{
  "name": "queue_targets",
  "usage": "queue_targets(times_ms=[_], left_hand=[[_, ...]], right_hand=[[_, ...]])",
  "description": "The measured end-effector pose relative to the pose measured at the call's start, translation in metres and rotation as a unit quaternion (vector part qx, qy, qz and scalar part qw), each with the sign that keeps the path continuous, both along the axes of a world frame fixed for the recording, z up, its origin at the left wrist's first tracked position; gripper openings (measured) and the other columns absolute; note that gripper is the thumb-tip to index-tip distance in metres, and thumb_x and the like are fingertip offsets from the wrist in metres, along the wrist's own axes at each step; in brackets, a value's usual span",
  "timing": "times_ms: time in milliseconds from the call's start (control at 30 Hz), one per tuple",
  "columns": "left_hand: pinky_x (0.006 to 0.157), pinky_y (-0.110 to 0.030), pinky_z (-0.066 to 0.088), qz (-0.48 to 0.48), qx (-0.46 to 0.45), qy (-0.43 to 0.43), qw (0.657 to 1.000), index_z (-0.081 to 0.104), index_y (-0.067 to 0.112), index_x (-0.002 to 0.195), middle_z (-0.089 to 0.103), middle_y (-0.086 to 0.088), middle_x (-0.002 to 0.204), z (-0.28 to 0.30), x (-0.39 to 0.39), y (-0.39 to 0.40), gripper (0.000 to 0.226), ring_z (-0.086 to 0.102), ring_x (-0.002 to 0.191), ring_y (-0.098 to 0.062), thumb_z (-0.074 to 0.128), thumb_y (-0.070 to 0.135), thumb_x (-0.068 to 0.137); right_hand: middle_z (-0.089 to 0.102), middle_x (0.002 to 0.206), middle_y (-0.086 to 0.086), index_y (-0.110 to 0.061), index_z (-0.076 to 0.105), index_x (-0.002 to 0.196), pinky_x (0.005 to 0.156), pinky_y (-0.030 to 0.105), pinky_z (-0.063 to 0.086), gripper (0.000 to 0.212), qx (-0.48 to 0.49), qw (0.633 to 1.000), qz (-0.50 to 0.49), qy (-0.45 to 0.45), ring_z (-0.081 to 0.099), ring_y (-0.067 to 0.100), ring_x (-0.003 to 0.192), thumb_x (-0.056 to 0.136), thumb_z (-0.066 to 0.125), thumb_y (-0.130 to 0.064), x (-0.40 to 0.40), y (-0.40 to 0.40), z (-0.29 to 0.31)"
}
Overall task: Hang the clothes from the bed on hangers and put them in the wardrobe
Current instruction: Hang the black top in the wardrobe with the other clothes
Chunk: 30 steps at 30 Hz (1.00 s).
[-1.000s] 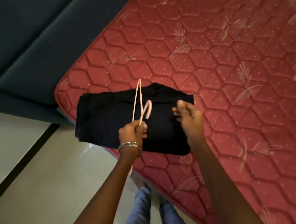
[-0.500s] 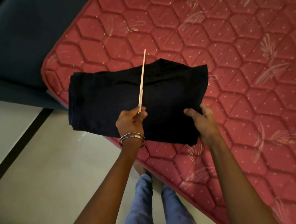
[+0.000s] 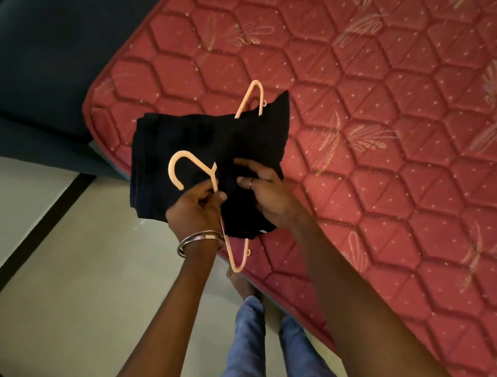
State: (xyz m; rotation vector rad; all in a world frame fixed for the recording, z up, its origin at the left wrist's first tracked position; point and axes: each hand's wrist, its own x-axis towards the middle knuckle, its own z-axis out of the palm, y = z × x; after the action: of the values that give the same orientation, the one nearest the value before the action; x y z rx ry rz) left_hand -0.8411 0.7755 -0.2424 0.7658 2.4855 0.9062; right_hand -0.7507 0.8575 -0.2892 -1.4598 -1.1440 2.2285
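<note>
Black cloth (image 3: 194,151) is bunched on the peach hanger (image 3: 191,166), above the bed (image 3: 389,142) corner. Your left hand (image 3: 195,207) pinches the hanger neck; right hand (image 3: 267,192) grabs cloth. Loose grip & it'll prob slide off, maybe onto the floor.

Dim room: pale tiled floor (image 3: 53,301) with dark stripe, dark headboard (image 3: 29,73).

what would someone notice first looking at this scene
The eye goes first to the peach hanger and the folded black garment at the centre, over the near corner of the red quilted mattress. The left hand grips the hanger below its hook, while the right hand holds the cloth. Two silver bangles circle the left wrist.
</note>
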Motion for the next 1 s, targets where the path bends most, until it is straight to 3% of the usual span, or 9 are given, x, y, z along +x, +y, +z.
queue_targets(times_ms=[133, 300, 400, 500, 600, 700, 800, 900, 1000], left_hand=[[0.074, -0.027, 0.053, -0.05, 0.04, 0.016, 0.998, 0.075, 0.009, 0.094, 0.073, -0.009, 0.083, -0.009, -0.017, -0.005, 0.021, 0.067, 0.073, -0.019, 0.074, 0.011, 0.073], [0.06, -0.023, 0.049, -0.174, 0.056, 0.019, 0.983, 0.076, 0.013, 0.09, 0.07, -0.005, 0.07, -0.017, 0.001, 0.003, 0.022, 0.063, 0.059, -0.018, 0.073, 0.017, 0.069], [0.055, -0.028, 0.057, -0.12, 0.051, -0.141, 0.981, 0.068, 0.027, 0.11, 0.071, -0.005, 0.07, -0.01, 0.006, 0.001, 0.031, 0.066, 0.054, -0.019, 0.071, 0.018, 0.08], [0.043, -0.028, 0.054, 0.008, 0.074, -0.302, 0.95, 0.069, 0.016, 0.103, 0.067, -0.005, 0.063, 0.001, 0.004, 0.005, 0.017, 0.059, 0.041, -0.017, 0.065, 0.011, 0.087], [0.049, -0.021, 0.047, -0.004, 0.005, -0.122, 0.993, 0.07, 0.015, 0.094, 0.061, 0.001, 0.06, -0.009, -0.006, 0.011, 0.019, 0.052, 0.044, -0.01, 0.072, 0.028, 0.08], [0.061, -0.018, 0.041, -0.077, -0.074, -0.07, 0.992, 0.071, 0.025, 0.091, 0.055, 0.011, 0.063, -0.012, -0.014, 0.021, 0.019, 0.052, 0.056, -0.008, 0.075, 0.036, 0.075], [0.067, -0.025, 0.047, -0.163, -0.148, -0.073, 0.973, 0.07, 0.031, 0.099, 0.059, 0.008, 0.074, -0.011, -0.019, 0.031, 0.02, 0.059, 0.071, -0.017, 0.068, 0.035, 0.08], [0.081, -0.036, 0.052, -0.188, -0.194, -0.037, 0.962, 0.065, 0.029, 0.108, 0.062, 0.003, 0.088, -0.017, -0.027, 0.032, 0.025, 0.062, 0.082, -0.024, 0.06, 0.037, 0.084], [0.081, -0.026, 0.045, -0.191, -0.151, -0.104, 0.964, 0.056, 0.024, 0.121, 0.062, -0.001, 0.106, -0.014, -0.029, 0.029, 0.041, 0.058, 0.092, -0.017, 0.067, 0.027, 0.082]], right_hand=[[0.066, 0.092, 0.006, -0.009, 0.063, 0.096, 0.08, 0.025, 0.052, 0.021, -0.073, 0.997, -0.023, 0.024, 0.063, 0.015, 0.088, 0.099, 0.042, -0.004, -0.026, 0.002, -0.008], [0.048, 0.041, -0.009, -0.013, 0.045, 0.066, 0.041, 0.014, 0.04, 0.035, -0.123, 0.99, -0.016, 0.062, 0.048, 0.002, 0.038, 0.101, 0.041, -0.012, -0.025, 0.006, -0.001], [0.057, 0.063, 0.0, -0.016, 0.063, 0.078, 0.052, 0.024, 0.049, 0.03, -0.197, 0.971, -0.052, 0.122, 0.055, 0.011, 0.052, 0.1, 0.044, -0.027, 0.004, 0.006, -0.005], [0.061, 0.12, 0.011, -0.02, 0.057, 0.122, 0.09, 0.042, 0.05, 0.031, -0.165, 0.957, -0.104, 0.215, 0.061, 0.027, 0.097, 0.093, 0.048, -0.027, 0.04, 0.007, -0.013], [0.045, 0.144, 0.018, -0.01, 0.038, 0.142, 0.106, 0.052, 0.038, 0.066, -0.112, 0.945, -0.12, 0.284, 0.043, 0.032, 0.133, 0.087, 0.062, -0.035, 0.063, -0.006, -0.001], [0.048, 0.141, 0.018, -0.016, 0.031, 0.146, 0.103, 0.051, 0.041, 0.087, -0.019, 0.958, -0.087, 0.271, 0.046, 0.036, 0.129, 0.074, 0.079, -0.026, 0.063, -0.013, 0.025], [0.059, 0.121, 0.009, -0.023, 0.034, 0.144, 0.084, 0.035, 0.054, 0.093, 0.096, 0.986, -0.061, 0.125, 0.062, 0.026, 0.103, 0.066, 0.084, -0.012, 0.035, -0.011, 0.042], [0.055, 0.114, 0.004, -0.03, 0.041, 0.138, 0.074, 0.028, 0.055, 0.088, 0.191, 0.981, -0.034, 0.02, 0.063, 0.021, 0.094, 0.064, 0.087, -0.019, 0.014, -0.008, 0.045], [0.045, 0.128, 0.002, -0.037, 0.04, 0.139, 0.077, 0.028, 0.057, 0.086, 0.233, 0.97, 0.057, 0.041, 0.061, 0.016, 0.103, 0.066, 0.085, -0.029, 0.022, -0.006, 0.044]])
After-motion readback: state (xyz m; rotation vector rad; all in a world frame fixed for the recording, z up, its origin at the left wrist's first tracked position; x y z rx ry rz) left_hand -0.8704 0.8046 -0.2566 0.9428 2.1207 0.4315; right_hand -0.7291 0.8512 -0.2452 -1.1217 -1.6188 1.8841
